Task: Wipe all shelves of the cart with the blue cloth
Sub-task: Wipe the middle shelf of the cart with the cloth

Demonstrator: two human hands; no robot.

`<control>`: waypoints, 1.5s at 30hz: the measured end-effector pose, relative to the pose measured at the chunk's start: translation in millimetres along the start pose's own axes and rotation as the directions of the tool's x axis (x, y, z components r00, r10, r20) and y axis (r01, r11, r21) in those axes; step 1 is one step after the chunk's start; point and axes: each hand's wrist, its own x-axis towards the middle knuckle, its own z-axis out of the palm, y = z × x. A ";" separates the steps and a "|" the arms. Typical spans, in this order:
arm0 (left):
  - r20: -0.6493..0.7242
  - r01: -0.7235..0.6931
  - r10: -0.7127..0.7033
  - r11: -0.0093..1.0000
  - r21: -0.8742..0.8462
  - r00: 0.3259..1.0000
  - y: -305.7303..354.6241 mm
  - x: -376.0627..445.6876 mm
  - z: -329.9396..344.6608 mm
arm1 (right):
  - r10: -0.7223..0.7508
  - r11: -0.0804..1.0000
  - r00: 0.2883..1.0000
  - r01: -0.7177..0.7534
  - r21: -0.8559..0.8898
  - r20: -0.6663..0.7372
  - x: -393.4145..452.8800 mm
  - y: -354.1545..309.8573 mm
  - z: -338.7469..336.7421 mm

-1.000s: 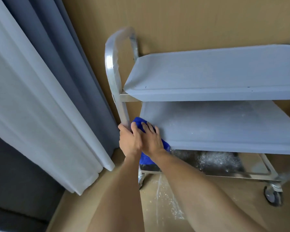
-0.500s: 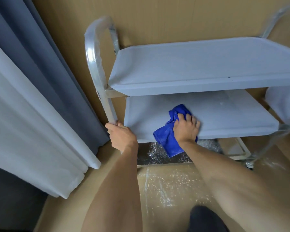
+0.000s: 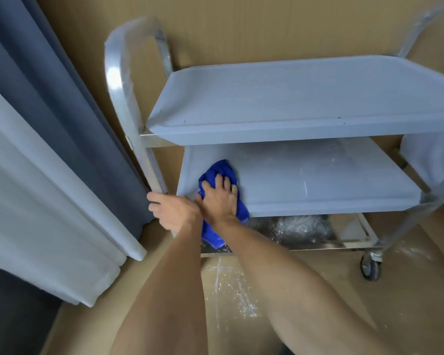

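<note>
Your hands at the cart's left end, middle shelf.
Your right hand (image 3: 219, 198) presses the blue cloth (image 3: 217, 172) flat-fingered onto the middle shelf (image 3: 318, 180); your left hand (image 3: 174, 212) grips the cart's frame post (image 3: 149, 165), beside the curtain (image 3: 62, 139).

The cart (image 3: 128, 103), a steel-framed trolley with pale grey shelves and a caster, is standing against a tan wall. The blue cloth (image 3: 217, 172) is lying bunched at the front left corner of the middle shelf (image 3: 318, 180), its tail hanging over the front edge.
</note>
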 end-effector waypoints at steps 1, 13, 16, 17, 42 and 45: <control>0.014 0.025 -0.025 1.000 0.010 1.000 -2.0 -1.4 1.3 | -0.005 1.000 1.000 0.005 0.018 0.007 1.7 -1.4 0.6; -0.097 0.046 -0.039 0.996 0.073 0.994 -9.6 -14.5 19.5 | 0.491 0.853 0.847 -0.514 -0.085 -0.203 5.3 326.3 -66.2; -0.109 0.027 -0.015 0.994 0.106 0.994 -10.1 -16.1 20.7 | 0.664 0.724 0.717 -0.687 -0.055 -0.210 -5.8 408.3 -88.1; -0.116 0.039 -0.028 0.995 0.095 0.993 -9.1 -17.4 20.0 | 0.698 0.692 0.685 -0.720 -0.047 -0.207 -5.1 419.5 -91.5; 0.305 -0.592 0.528 0.787 0.174 0.793 49.2 -160.4 122.7 | 0.684 0.717 0.616 -0.667 0.203 -0.390 -24.7 452.4 -92.2; 0.308 -0.594 0.528 0.784 0.182 0.791 49.3 -163.1 122.9 | 0.755 0.649 0.542 -0.694 0.310 -0.369 -29.6 433.4 -92.8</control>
